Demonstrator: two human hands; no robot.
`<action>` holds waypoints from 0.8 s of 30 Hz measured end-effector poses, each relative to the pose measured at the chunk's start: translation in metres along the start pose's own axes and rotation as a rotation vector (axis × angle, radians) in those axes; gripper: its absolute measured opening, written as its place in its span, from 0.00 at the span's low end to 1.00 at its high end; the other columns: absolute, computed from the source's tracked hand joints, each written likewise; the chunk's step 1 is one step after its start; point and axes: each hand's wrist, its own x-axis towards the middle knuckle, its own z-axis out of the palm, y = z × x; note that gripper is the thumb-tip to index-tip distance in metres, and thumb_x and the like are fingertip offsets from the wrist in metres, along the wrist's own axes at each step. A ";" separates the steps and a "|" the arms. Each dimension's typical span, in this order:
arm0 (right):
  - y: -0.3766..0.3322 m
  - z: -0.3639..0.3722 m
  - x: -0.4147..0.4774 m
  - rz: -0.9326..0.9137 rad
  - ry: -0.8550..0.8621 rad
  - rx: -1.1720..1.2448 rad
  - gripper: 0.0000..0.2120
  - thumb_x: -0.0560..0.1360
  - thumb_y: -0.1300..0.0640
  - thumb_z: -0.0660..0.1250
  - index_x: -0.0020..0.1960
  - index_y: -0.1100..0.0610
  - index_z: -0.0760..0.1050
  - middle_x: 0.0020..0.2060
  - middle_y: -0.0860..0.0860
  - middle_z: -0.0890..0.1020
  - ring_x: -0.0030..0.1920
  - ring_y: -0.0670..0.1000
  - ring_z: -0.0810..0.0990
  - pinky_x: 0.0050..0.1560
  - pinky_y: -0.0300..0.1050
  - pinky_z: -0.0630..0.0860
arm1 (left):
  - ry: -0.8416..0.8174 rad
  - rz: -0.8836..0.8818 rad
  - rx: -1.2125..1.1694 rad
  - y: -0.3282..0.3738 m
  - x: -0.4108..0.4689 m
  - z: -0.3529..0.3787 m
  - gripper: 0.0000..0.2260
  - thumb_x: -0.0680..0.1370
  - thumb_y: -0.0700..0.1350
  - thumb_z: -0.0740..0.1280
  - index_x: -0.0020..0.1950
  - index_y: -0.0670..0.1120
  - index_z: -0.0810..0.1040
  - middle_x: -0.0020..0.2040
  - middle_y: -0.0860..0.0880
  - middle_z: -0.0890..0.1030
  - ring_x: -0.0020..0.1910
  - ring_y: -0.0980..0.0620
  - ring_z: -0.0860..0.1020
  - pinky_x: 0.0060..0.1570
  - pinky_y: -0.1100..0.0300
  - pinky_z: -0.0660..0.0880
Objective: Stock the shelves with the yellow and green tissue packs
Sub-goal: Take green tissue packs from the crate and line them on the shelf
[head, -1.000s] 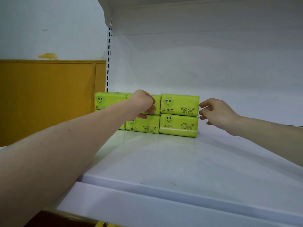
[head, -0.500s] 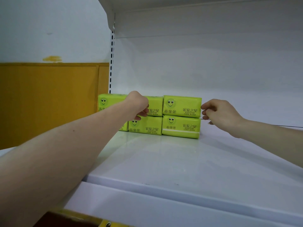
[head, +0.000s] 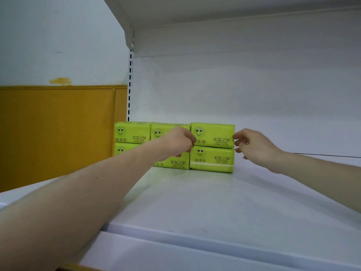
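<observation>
Several yellow-green tissue packs with smiley faces stand two high against the back left of the white shelf. My left hand is curled at the left end of the top right pack, covering part of the middle top pack. My right hand has its thumb and fingertips against the same pack's right end. That pack rests squarely on the lower right pack. The top left pack is in full view. My left forearm hides much of the bottom left pack.
The white shelf runs bare to the right of the stack and forward to its front edge. Another white shelf hangs overhead. A slotted upright marks the left end, with a yellow wall panel beyond it.
My right hand has come left from open air to touch the top right pack's end. My left hand has slid right from the middle top pack to that pack's left edge.
</observation>
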 end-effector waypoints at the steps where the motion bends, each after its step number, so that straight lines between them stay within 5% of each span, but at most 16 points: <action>1: 0.001 0.000 0.000 0.005 -0.008 0.002 0.17 0.77 0.67 0.52 0.63 0.58 0.71 0.53 0.54 0.75 0.58 0.57 0.76 0.55 0.51 0.74 | -0.007 0.038 0.099 0.002 -0.002 0.006 0.17 0.78 0.33 0.55 0.64 0.42 0.74 0.60 0.45 0.77 0.59 0.48 0.76 0.50 0.58 0.74; 4: 0.004 0.000 0.001 0.004 -0.013 0.007 0.17 0.77 0.68 0.53 0.61 0.58 0.71 0.52 0.54 0.75 0.56 0.57 0.76 0.55 0.51 0.75 | -0.020 0.134 0.449 0.007 -0.005 0.023 0.18 0.77 0.34 0.56 0.65 0.39 0.73 0.65 0.41 0.74 0.64 0.43 0.72 0.60 0.56 0.71; 8: 0.003 0.002 -0.001 -0.012 -0.007 0.038 0.17 0.76 0.70 0.52 0.62 0.61 0.71 0.53 0.57 0.76 0.53 0.56 0.77 0.52 0.47 0.73 | -0.064 0.167 0.644 0.006 -0.008 0.038 0.12 0.77 0.36 0.56 0.59 0.36 0.72 0.59 0.38 0.76 0.58 0.40 0.74 0.51 0.54 0.71; 14: 0.006 0.005 0.001 0.004 -0.029 0.045 0.20 0.75 0.72 0.52 0.64 0.63 0.70 0.57 0.59 0.77 0.58 0.57 0.76 0.46 0.41 0.69 | -0.138 0.127 0.605 0.002 -0.004 0.038 0.12 0.80 0.37 0.55 0.61 0.34 0.68 0.66 0.37 0.69 0.62 0.39 0.72 0.55 0.54 0.69; 21: 0.007 0.008 0.004 0.006 0.000 -0.009 0.16 0.79 0.66 0.51 0.64 0.60 0.70 0.60 0.57 0.75 0.60 0.57 0.74 0.56 0.49 0.71 | -0.089 0.119 0.484 0.007 -0.004 0.021 0.13 0.79 0.37 0.56 0.62 0.41 0.71 0.66 0.41 0.72 0.56 0.45 0.72 0.54 0.57 0.70; 24: 0.002 0.000 0.003 0.026 0.028 0.003 0.16 0.79 0.65 0.51 0.64 0.59 0.70 0.61 0.57 0.74 0.60 0.57 0.75 0.56 0.49 0.73 | -0.035 0.101 0.404 0.014 -0.013 0.003 0.18 0.79 0.36 0.55 0.69 0.41 0.68 0.70 0.43 0.69 0.67 0.45 0.69 0.62 0.59 0.67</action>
